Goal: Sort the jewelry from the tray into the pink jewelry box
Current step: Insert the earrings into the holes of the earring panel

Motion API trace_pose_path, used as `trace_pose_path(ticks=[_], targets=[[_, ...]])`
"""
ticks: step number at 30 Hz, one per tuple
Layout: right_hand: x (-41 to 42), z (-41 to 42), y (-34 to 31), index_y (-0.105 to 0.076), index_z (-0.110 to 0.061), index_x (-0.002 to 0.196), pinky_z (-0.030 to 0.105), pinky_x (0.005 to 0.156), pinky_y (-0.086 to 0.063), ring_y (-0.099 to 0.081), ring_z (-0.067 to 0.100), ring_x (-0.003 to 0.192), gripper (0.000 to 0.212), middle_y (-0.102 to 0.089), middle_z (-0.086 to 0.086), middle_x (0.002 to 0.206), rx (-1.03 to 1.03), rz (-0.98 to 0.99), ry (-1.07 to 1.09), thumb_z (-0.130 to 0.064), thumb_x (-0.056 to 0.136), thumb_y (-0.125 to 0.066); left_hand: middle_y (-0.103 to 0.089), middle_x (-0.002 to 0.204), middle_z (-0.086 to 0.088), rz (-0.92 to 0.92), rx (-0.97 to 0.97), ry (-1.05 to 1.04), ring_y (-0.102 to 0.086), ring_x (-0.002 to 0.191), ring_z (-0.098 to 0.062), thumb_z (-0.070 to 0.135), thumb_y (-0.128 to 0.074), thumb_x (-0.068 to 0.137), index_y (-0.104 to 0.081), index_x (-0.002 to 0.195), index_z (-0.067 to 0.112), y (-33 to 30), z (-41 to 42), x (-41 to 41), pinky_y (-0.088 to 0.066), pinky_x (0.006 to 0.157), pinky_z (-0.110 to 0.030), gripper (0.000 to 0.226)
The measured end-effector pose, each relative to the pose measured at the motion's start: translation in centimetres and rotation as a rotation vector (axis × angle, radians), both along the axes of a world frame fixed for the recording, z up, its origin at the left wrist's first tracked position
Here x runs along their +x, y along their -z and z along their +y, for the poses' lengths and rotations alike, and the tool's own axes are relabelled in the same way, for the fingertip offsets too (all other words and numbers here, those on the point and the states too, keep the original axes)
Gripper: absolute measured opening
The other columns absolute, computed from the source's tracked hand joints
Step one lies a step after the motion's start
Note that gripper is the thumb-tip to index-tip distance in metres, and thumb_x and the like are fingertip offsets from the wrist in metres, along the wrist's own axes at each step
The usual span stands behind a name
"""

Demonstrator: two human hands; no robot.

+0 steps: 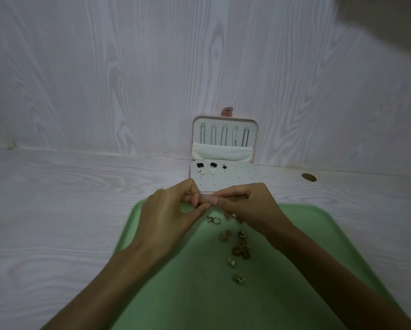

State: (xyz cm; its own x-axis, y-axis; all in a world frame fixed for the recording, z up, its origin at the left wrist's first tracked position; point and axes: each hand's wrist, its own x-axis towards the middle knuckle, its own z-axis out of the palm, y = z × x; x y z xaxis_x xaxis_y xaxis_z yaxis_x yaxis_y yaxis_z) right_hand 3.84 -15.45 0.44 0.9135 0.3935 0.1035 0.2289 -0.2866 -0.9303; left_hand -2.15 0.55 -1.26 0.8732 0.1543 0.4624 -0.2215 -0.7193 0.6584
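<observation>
From the head view we see the left hand (pixel 173 208) and right hand (pixel 245 203) meeting fingertip to fingertip, pinching something tiny — unidentifiable — over the green tray (pixel 175 282). Loose jewelry (pixel 241 248) lies on it; the pink jewelry box (pixel 223 163) stands open just beyond. No writing is legible.

VIEWS: 1, head-worn | FACING: forward and down, toward the wall (pixel 152 67) | RANGE: close over the green tray (pixel 175 282); both forearms enter from the bottom edge | OVERLAP: none
</observation>
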Motion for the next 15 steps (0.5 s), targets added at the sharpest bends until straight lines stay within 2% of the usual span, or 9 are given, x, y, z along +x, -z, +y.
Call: trace_pose_path(ticks=[3, 6, 8, 10, 12, 15], targets=[[0.0, 0.2, 0.1, -0.075, -0.015, 0.086, 0.022, 0.070, -0.056, -0.071, 0.011, 0.074, 0.008, -0.074, 0.000, 0.077, 0.060, -0.053, 0.033, -0.015, 0.078, -0.074, -0.072, 0.077, 0.020, 0.050, -0.191, 0.021, -0.067, 0.083, 0.000, 0.028, -0.074, 0.079, -0.046, 0.069, 0.022, -0.3, -0.3, 0.4, -0.052, 0.076, -0.033, 0.031], [0.2, 0.5, -0.1, -0.074, -0.013, 0.087, 0.021, 0.076, -0.056, -0.071, 0.011, 0.078, 0.010, -0.075, 0.001, 0.081, 0.135, -0.075, 0.060, -0.014, 0.077, -0.074, -0.075, 0.078, 0.009, 0.148, -0.390, 0.127, -0.070, 0.072, -0.003, 0.015, -0.078, 0.075, -0.054, 0.074, 0.015, -1.7, 0.1, 1.3, -0.049, 0.063, -0.021, 0.024], [0.8, 0.4, -0.6, -0.074, -0.016, 0.088, 0.018, 0.073, -0.056, -0.071, 0.008, 0.078, 0.011, -0.075, -0.002, 0.082, 0.166, -0.074, 0.106, -0.016, 0.077, -0.074, -0.075, 0.081, 0.007, 0.242, -0.364, 0.151, -0.071, 0.074, -0.007, 0.018, -0.080, 0.072, -0.062, 0.079, 0.018, -2.7, 1.2, 2.5, -0.047, 0.062, -0.022, 0.020], [1.7, 0.2, -1.3, -0.074, -0.017, 0.090, 0.013, 0.067, -0.053, -0.070, 0.005, 0.077, 0.012, -0.075, -0.004, 0.084, 0.179, -0.041, 0.138, -0.016, 0.077, -0.074, -0.074, 0.081, 0.010, 0.294, -0.263, 0.083, -0.070, 0.081, -0.011, 0.021, -0.078, 0.074, -0.066, 0.080, 0.026, -3.4, 3.0, 4.3, -0.051, 0.066, -0.028, 0.014], [2.9, 0.4, -1.9, -0.074, -0.012, 0.094, 0.012, 0.066, -0.054, -0.069, 0.008, 0.077, 0.016, -0.075, 0.002, 0.087, 0.173, 0.063, 0.125, -0.015, 0.078, -0.073, -0.072, 0.081, 0.012, 0.319, -0.182, 0.005, -0.068, 0.084, -0.015, 0.021, -0.073, 0.079, -0.069, 0.082, 0.030, -3.6, 4.6, 6.0, -0.054, 0.070, -0.031, 0.010], [4.5, 1.5, -2.5, -0.073, -0.004, 0.095, 0.016, 0.067, -0.057, -0.068, 0.014, 0.073, 0.018, -0.074, 0.014, 0.089, 0.102, 0.228, 0.075, -0.012, 0.079, -0.073, -0.069, 0.092, 0.002, 0.479, -0.181, 0.008, -0.064, 0.082, -0.018, 0.025, -0.071, 0.082, -0.070, 0.098, 0.022, -2.7, 5.2, 7.8, -0.050, 0.060, -0.024, 0.017]])
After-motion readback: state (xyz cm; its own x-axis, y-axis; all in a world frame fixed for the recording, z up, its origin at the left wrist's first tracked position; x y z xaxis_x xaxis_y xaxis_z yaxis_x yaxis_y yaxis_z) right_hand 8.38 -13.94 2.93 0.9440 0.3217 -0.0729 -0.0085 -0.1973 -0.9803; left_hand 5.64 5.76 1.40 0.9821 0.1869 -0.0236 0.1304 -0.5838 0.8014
